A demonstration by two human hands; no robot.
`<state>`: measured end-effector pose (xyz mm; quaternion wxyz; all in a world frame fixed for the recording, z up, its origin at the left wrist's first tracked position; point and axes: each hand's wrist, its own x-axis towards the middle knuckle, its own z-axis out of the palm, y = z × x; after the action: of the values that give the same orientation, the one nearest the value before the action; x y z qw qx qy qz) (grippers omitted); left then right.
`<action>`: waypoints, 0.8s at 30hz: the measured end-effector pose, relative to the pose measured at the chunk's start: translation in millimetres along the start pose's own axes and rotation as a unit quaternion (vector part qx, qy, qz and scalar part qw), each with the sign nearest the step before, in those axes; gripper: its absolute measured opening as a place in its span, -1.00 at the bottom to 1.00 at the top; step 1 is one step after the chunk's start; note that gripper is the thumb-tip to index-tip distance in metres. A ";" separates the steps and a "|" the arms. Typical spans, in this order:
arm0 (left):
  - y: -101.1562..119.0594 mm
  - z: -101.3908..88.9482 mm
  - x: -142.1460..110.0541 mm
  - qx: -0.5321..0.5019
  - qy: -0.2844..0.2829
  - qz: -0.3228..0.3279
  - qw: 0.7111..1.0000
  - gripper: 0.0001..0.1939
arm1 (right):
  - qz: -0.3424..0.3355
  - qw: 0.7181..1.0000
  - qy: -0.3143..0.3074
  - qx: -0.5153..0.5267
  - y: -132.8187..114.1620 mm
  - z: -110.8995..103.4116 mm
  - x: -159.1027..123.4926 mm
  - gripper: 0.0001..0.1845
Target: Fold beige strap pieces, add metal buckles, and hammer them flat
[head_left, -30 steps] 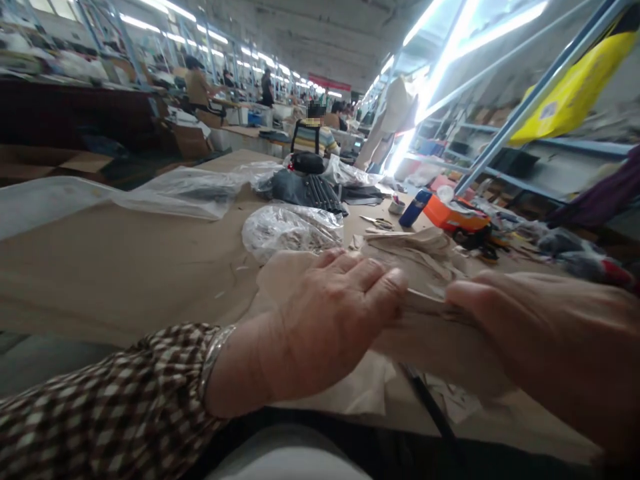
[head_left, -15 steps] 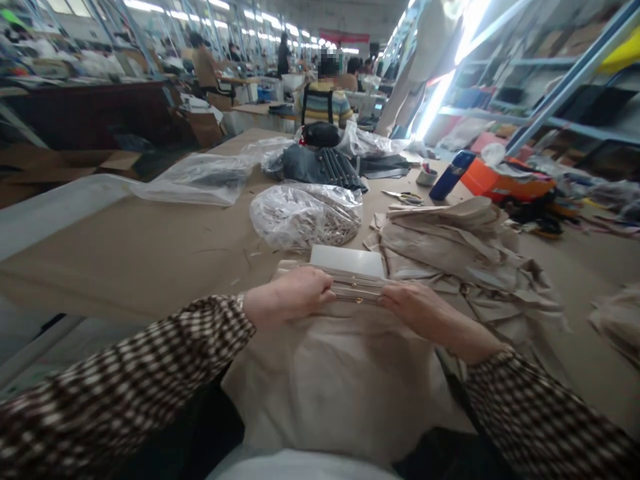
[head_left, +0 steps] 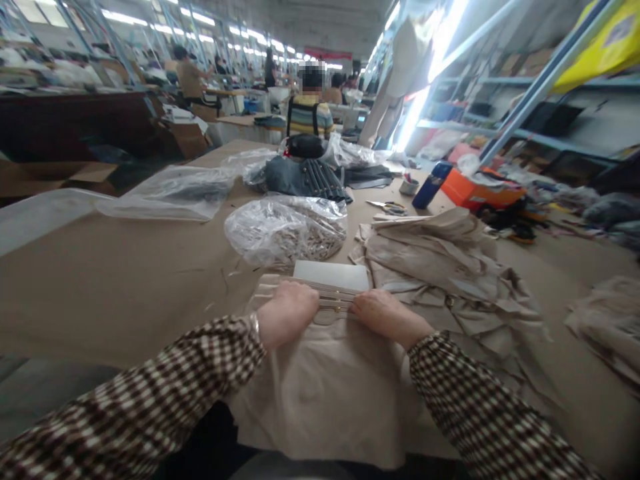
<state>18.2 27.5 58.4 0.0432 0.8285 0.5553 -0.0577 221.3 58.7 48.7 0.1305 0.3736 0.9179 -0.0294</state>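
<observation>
A beige cloth piece [head_left: 340, 393] lies in front of me, its lower end near the table's front edge. Narrow beige strips with small gold-coloured metal bits [head_left: 337, 309] run across its upper end. My left hand [head_left: 291, 310] is closed on the left side of these strips, fingers curled under and partly hidden. On the right side, my right hand [head_left: 385, 317] pinches the same strips, its fingertips pointing inward. Just beyond both hands, a flat white board [head_left: 333, 272] lies against the cloth's far edge.
Behind the board sits a clear plastic bag [head_left: 285, 230] of small beige pieces. Crumpled beige cloth [head_left: 435, 250] is piled at right. Scissors [head_left: 387, 207], a blue object [head_left: 433, 185] and an orange box [head_left: 480, 190] stand farther back. Dark strapped pieces [head_left: 305, 179] lie beyond the bag.
The view has shifted, so the table's things appear farther left and lower. My hands have come slightly closer together on the strips. More of the cloth's lower edge shows.
</observation>
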 end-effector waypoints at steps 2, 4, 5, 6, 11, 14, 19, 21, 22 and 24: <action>13.8 8.7 -9.4 0.020 0.051 0.036 0.998 -0.72 | 0.006 1.000 -0.002 -0.006 -5.3 -1.3 -0.6 -0.79; 23.4 27.5 -18.0 0.028 0.089 0.101 0.990 -0.66 | 0.017 1.000 0.001 -0.007 -4.5 0.5 1.1 -0.78; 25.8 39.1 -21.3 0.027 0.103 0.127 0.986 -0.61 | 0.026 1.000 0.006 -0.005 0.4 0.6 2.6 -0.77; 26.4 50.7 -23.8 0.025 0.114 0.143 0.983 -0.57 | 0.039 0.999 0.015 -0.004 9.4 -0.8 4.2 -0.76; 18.8 85.1 -27.8 0.001 0.157 0.128 0.979 -0.46 | 0.218 0.968 0.114 -0.044 117.2 -37.0 11.0 -0.37; 17.1 86.8 -26.7 0.005 0.180 0.119 0.976 -0.45 | 0.336 0.931 0.120 -0.070 196.1 -61.5 15.7 -0.15; 17.2 90.6 -24.1 0.046 0.256 0.135 0.956 -0.45 | 0.371 0.925 0.061 -0.060 254.8 -59.6 27.1 -0.44; 16.6 93.3 -23.4 0.054 0.279 0.142 0.948 -0.46 | 0.356 0.931 0.052 -0.056 254.0 -48.7 26.8 -0.55; 16.3 94.2 -23.1 0.055 0.284 0.141 0.947 -0.46 | 0.349 0.933 0.058 -0.060 250.7 -44.0 23.9 -0.56; 16.1 95.3 -22.9 0.051 0.279 0.134 0.949 -0.45 | 0.339 0.934 0.084 -0.075 240.1 -39.1 10.8 -0.55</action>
<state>19.9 -12.5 -32.4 -0.1489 0.8793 0.4253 0.1540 371.9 244.6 94.0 0.0831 0.6528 0.7439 0.1168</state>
